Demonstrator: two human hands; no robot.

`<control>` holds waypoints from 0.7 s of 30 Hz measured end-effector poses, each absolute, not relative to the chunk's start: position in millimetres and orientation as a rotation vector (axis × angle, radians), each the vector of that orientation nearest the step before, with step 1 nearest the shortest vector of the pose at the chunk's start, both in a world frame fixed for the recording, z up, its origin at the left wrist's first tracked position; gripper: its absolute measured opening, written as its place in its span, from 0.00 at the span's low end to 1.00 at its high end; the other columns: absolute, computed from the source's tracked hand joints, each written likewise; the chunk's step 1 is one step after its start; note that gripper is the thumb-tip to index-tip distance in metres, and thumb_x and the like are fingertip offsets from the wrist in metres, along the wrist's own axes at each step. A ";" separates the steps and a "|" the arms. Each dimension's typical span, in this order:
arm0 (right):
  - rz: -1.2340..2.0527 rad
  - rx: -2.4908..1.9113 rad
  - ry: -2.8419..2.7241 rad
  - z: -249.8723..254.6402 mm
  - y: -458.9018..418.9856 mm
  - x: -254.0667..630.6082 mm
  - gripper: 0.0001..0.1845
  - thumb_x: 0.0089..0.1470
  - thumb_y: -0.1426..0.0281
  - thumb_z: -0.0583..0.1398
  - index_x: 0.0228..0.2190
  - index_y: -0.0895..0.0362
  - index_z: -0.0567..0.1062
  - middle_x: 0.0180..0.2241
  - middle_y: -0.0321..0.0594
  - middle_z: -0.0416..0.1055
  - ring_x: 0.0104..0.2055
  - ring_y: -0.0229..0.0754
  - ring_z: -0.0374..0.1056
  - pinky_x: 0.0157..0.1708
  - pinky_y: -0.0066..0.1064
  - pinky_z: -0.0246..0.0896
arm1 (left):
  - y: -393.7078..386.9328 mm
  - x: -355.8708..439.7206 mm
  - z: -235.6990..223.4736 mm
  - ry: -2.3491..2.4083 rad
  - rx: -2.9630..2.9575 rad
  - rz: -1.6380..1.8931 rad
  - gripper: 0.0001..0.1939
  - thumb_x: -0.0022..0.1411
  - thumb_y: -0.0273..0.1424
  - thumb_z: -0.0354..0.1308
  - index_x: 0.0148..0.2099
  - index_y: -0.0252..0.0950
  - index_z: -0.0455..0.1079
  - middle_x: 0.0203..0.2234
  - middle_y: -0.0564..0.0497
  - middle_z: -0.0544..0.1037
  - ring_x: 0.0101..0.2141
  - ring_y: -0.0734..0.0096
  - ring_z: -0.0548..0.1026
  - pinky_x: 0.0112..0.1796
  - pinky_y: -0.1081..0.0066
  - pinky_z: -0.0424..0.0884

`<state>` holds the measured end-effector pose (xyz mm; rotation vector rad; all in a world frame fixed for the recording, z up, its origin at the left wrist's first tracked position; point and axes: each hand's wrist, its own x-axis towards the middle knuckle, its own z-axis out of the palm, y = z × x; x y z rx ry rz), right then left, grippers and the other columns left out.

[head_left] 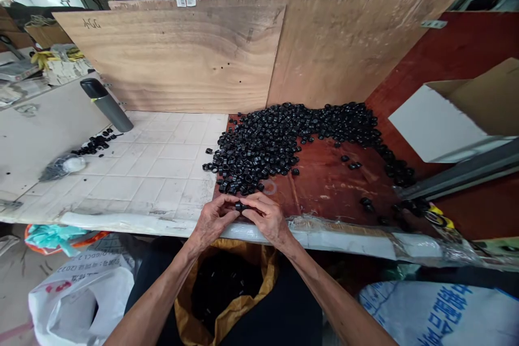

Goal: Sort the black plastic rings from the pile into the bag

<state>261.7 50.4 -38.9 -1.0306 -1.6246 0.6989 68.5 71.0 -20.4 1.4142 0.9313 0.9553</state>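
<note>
Just below the middle of the frame, the left hand [213,219] and right hand [268,219] meet at a small black part [239,206]. Each hand has its thumb and fingertips pinched nearly together, the left on the part's left side and the right on its right side. How the other fingers bend is hard to tell.

The hands are at the table's front edge [344,241], which is wrapped in plastic. Just beyond the fingertips, a heap of black rings [259,146] spreads from the center toward the right, mostly over a red-brown board [320,178]. A few rings lie on the white surface [154,167] left of it.

Below the hands, at bottom center, a yellow-brown sack [184,308] stands open with dark things inside. A gray bottle [109,108] with a black cap leans at left, near some small black pieces [95,144]. Wooden panels [182,59] stand behind the heap, and an open cardboard box [441,124] is at right.
</note>
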 end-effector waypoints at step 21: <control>0.666 -1.147 -1.702 -38.8 37.3 258.7 0.08 0.64 0.67 0.58 0.44 0.54 0.75 0.28 0.37 0.77 0.27 0.40 0.75 0.30 0.28 0.71 | 63.4 61.7 -33.5 0.920 1.664 0.997 0.12 0.64 0.33 0.65 0.49 0.38 0.77 0.45 0.46 0.82 0.45 0.63 0.80 0.50 0.64 0.76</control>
